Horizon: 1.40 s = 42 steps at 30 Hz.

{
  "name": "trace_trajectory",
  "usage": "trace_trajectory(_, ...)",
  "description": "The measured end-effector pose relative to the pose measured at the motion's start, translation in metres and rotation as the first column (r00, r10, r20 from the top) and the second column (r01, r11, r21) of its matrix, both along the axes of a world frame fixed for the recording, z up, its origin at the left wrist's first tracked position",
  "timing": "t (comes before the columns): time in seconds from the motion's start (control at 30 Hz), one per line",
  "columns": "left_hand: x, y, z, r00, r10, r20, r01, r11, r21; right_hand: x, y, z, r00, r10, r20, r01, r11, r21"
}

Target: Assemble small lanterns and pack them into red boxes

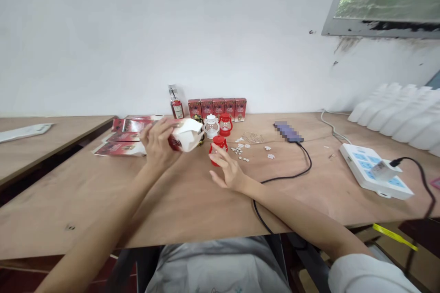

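Observation:
My left hand [160, 142] is closed round a red carton [175, 139], which I hold tilted above the table with its white flaps [189, 132] facing right. My right hand [228, 169] has its fingers apart in front of a small red lantern [220, 142]; whether they touch it I cannot tell. Behind stand a white lantern [211, 127] and another red lantern [225, 126]. A dark lantern [197, 119] is partly hidden by the carton. Small white cutouts [240, 145], round button-like pieces [237, 150] and thin metallic pieces [252, 137] lie just beyond my right hand.
Several red boxes [218, 106] stand along the wall beside a bagged item [176, 103]. Flattened red cartons [123, 139] lie on the left. A phone [288, 132] trails a black cable [285, 177]. On the right are a power strip [374, 169] and white stacked shapes [398, 112].

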<state>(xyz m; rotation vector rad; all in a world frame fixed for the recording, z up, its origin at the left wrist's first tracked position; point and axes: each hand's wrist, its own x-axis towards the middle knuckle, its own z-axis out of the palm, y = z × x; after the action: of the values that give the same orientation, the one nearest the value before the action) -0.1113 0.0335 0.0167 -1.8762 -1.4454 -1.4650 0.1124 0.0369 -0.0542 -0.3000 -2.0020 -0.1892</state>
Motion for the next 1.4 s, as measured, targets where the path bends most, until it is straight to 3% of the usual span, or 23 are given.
trace_trajectory(0.17, 0.042, -0.011, -0.028, 0.974, -0.203, 0.106, 0.209, 0.977, -0.050, 0.000, -0.011, 0.009, 0.992, -0.102, -0.070, 0.088, 0.980, -0.178)
trace_trajectory(0.23, 0.044, -0.013, -0.041, 0.971, -0.223, 0.080, 0.228, 0.972, -0.055, 0.002, -0.013, 0.010, 0.992, -0.112, -0.065, 0.098, 0.976, -0.196)
trace_trajectory(0.33, 0.044, -0.018, -0.051, 0.986, -0.167, 0.014, 0.167, 0.986, 0.004, 0.004, -0.015, 0.009, 0.994, -0.076, -0.083, 0.054, 0.970, -0.238)
trace_trajectory(0.47, 0.050, -0.028, -0.044, 0.987, -0.129, -0.096, 0.134, 0.989, 0.057, 0.004, -0.015, 0.009, 0.987, -0.068, -0.146, 0.023, 0.956, -0.292)
trace_trajectory(0.6, 0.060, -0.036, -0.037, 0.928, -0.319, -0.192, 0.315, 0.948, -0.054, 0.001, -0.014, 0.007, 0.985, -0.002, -0.170, -0.039, 0.971, -0.237)
trace_trajectory(0.73, 0.062, -0.036, -0.041, 0.907, -0.389, -0.163, 0.375, 0.920, -0.109, -0.001, -0.013, 0.003, 0.985, 0.000, -0.172, -0.044, 0.967, -0.252)
trace_trajectory(1.0, 0.057, -0.034, -0.037, 0.865, -0.493, -0.099, 0.496, 0.869, 0.006, -0.003, -0.010, 0.000, 0.977, 0.041, -0.208, -0.093, 0.964, -0.248)
trace_trajectory(1.23, 0.052, -0.038, -0.030, 0.817, -0.574, -0.062, 0.577, 0.816, 0.043, -0.003, -0.013, 0.002, 0.975, -0.026, -0.220, -0.033, 0.965, -0.261)
trace_trajectory(1.4, 0.047, -0.042, -0.027, 0.821, -0.566, -0.068, 0.570, 0.817, 0.081, -0.005, -0.015, 0.000, 0.964, 0.047, -0.261, -0.128, 0.945, -0.301)
